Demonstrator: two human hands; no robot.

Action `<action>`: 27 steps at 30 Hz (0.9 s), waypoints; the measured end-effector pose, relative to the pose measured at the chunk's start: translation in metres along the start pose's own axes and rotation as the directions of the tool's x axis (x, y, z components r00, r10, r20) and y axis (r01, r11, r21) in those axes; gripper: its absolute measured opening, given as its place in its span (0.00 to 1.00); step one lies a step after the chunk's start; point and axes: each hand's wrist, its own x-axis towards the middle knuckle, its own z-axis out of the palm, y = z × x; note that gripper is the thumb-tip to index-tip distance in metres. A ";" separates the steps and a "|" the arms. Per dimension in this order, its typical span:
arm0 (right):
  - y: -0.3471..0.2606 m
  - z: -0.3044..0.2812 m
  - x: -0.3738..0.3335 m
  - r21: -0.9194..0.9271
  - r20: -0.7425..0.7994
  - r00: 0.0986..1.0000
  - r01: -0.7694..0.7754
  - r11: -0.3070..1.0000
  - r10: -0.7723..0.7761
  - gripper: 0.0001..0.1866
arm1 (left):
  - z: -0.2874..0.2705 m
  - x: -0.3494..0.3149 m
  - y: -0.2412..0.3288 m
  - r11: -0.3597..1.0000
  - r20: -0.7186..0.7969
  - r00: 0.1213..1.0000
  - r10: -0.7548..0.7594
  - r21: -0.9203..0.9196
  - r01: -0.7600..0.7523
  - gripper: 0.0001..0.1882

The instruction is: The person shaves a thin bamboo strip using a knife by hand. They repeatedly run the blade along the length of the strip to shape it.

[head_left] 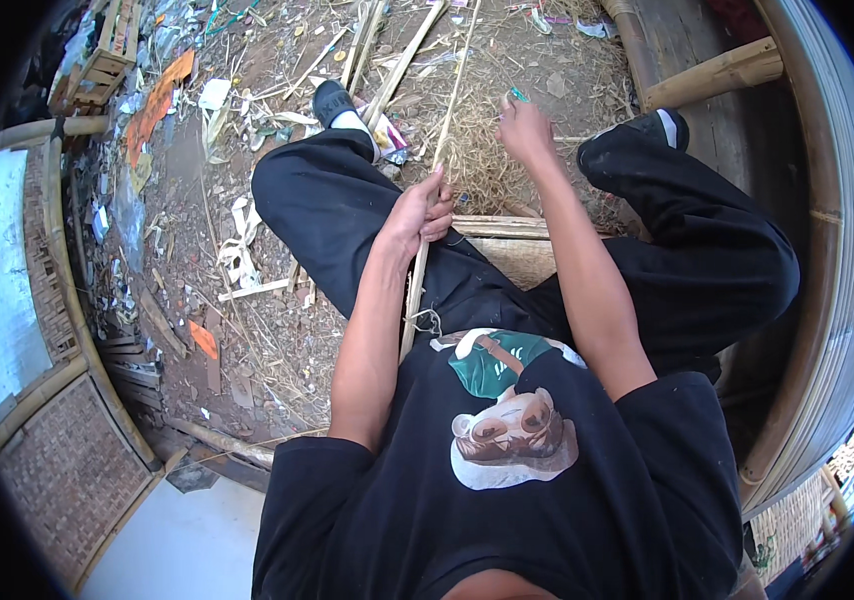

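My left hand (421, 212) is closed round a long, thin bamboo strip (456, 95). The strip runs from my lap, over my thigh, up past the top edge of the view. To the right of it, my right hand (526, 131) makes a fist with its back toward me. A small green bit (519, 95) shows at the top of that fist; the rest of what it grips is hidden. Beneath both hands lies a heap of fine, pale shavings (482, 160) on the ground between my feet.
Split bamboo pieces (402, 65) lie beyond my left foot. Under my legs is a bamboo bench (517, 260). Litter and an orange scrap (159, 105) cover the ground at left, near a wooden crate (107, 55). A bamboo post (717, 78) juts in at right.
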 end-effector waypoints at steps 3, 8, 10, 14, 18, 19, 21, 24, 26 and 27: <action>-0.010 0.001 0.004 0.433 0.233 0.971 -0.157 0.888 0.059 0.18 | 0.004 -0.011 0.005 0.999 0.060 0.998 -0.008 0.032 0.006 0.24; -0.031 0.000 -0.007 0.712 0.329 0.944 -0.254 0.655 0.009 0.17 | 0.006 -0.019 0.013 0.960 0.088 0.995 -0.047 0.279 0.021 0.31; -0.032 0.005 -0.008 0.703 0.288 0.957 -0.233 0.672 0.032 0.13 | 0.000 -0.015 0.021 0.952 0.097 0.988 -0.119 0.294 0.086 0.34; -0.035 0.009 -0.012 0.697 0.388 0.919 -0.243 0.675 -0.070 0.12 | 0.013 -0.003 0.038 0.965 -0.102 0.972 0.214 0.180 -0.193 0.32; -0.034 0.016 -0.014 0.611 0.353 0.927 -0.128 0.781 -0.124 0.15 | -0.002 0.021 0.038 0.955 0.034 0.972 0.232 0.181 -0.234 0.24; -0.032 0.018 -0.011 0.528 0.342 0.933 -0.097 0.844 -0.107 0.16 | -0.002 0.024 0.036 0.951 0.034 0.971 0.236 0.199 -0.238 0.20; -0.023 0.013 -0.002 0.287 0.331 0.941 -0.028 0.958 -0.071 0.19 | -0.003 0.030 0.030 0.952 -0.022 0.966 0.257 0.179 -0.249 0.13; -0.011 0.004 0.009 0.496 0.324 0.945 -0.197 0.846 0.030 0.16 | 0.001 0.035 0.024 0.948 -0.008 0.972 0.235 0.224 -0.228 0.13; -0.013 -0.007 0.009 0.577 0.316 0.948 -0.163 0.801 -0.035 0.14 | 0.000 0.037 0.021 0.953 -0.015 0.972 0.235 0.200 -0.227 0.13; -0.018 -0.015 0.006 0.611 0.271 0.961 -0.123 0.782 -0.061 0.16 | -0.001 0.037 0.020 0.951 -0.010 0.972 0.233 0.211 -0.226 0.13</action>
